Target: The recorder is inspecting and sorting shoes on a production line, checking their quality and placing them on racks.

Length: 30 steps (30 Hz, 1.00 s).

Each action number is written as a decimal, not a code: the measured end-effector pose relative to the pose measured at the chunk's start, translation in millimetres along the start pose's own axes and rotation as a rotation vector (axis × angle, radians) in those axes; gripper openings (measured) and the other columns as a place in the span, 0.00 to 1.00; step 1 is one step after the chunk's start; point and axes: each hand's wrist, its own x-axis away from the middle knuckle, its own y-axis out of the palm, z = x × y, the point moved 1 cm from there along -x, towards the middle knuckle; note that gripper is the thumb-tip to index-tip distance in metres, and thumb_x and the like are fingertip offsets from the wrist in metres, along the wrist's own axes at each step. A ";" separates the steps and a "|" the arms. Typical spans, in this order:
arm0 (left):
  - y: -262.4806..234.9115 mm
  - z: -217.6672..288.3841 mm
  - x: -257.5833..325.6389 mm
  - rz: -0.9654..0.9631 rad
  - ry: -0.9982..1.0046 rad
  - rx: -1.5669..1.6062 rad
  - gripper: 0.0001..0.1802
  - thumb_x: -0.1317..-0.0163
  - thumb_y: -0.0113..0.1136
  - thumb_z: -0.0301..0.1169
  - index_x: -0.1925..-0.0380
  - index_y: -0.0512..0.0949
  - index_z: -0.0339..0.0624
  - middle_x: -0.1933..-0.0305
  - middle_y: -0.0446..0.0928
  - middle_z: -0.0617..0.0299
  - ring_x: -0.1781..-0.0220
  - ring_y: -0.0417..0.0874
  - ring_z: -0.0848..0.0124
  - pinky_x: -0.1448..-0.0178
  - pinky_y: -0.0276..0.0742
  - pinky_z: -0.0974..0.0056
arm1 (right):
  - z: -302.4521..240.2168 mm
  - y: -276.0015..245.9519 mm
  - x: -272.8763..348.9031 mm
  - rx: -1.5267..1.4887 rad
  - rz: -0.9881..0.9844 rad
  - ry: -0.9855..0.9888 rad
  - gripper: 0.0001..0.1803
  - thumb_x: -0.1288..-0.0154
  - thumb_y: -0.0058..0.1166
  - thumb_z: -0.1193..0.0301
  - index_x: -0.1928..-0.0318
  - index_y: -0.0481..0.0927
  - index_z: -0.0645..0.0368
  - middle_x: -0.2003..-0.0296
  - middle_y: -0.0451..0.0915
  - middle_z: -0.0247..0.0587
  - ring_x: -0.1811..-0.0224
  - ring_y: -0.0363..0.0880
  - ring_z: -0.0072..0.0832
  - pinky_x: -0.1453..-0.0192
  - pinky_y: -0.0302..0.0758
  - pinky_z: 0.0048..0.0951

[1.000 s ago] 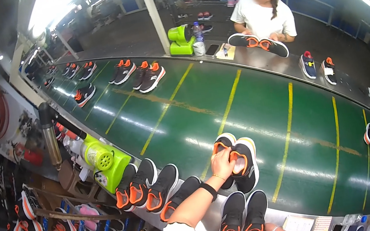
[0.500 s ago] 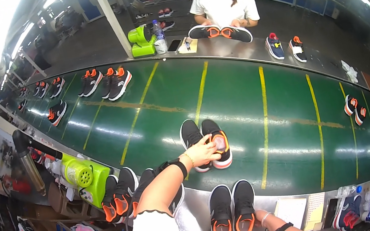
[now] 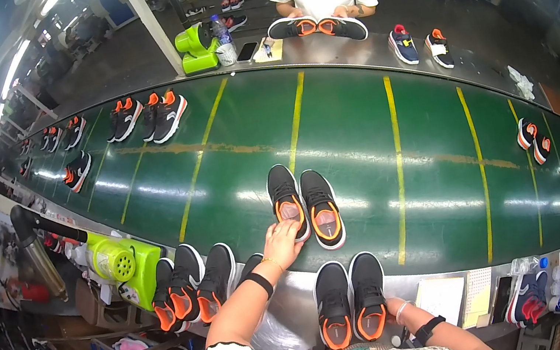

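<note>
black-orange shoe pair [image 3: 306, 208], side by side, on green belt [image 3: 440, 147]

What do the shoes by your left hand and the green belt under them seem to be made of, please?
The pair of shoes looks like black knitted or mesh fabric, matte, with orange lining and pale rubbery sole edges. The green belt appears to be smooth rubber or plastic sheeting; it reflects the overhead lights glossily. The left hand touches one shoe's heel.

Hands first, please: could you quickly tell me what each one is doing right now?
Left hand: fingers resting on the heel of the left shoe of the pair on the belt, not closed around it.
Right hand: beside the near pair of shoes; grip cannot be told.
</note>
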 end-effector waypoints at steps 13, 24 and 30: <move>16.3 59.6 -11.1 -0.580 -0.226 -0.119 0.39 0.56 0.58 0.57 0.42 0.58 0.65 0.59 0.76 0.56 0.54 0.76 0.60 0.43 0.49 0.39 | 14.1 11.3 -40.3 0.152 0.117 -0.129 0.11 0.42 0.43 0.63 0.73 0.77 0.53 0.80 0.70 0.34 0.81 0.64 0.23 0.78 0.64 0.27; 66.1 65.0 -22.0 -0.605 -0.480 -0.023 0.31 0.56 0.55 0.60 0.59 0.74 0.50 0.58 0.76 0.54 0.55 0.76 0.58 0.53 0.70 0.57 | 6.3 25.6 -26.6 0.271 0.118 -0.211 0.11 0.45 0.47 0.68 0.67 0.78 0.62 0.69 0.77 0.42 0.69 0.72 0.25 0.66 0.68 0.25; 58.0 20.4 12.5 -0.117 -0.386 0.167 0.32 0.60 0.57 0.61 0.67 0.76 0.43 0.68 0.77 0.49 0.63 0.77 0.53 0.61 0.72 0.56 | 21.7 14.7 -30.7 0.599 0.047 -0.463 0.10 0.43 0.45 0.69 0.68 0.77 0.61 0.70 0.76 0.40 0.69 0.72 0.24 0.63 0.69 0.24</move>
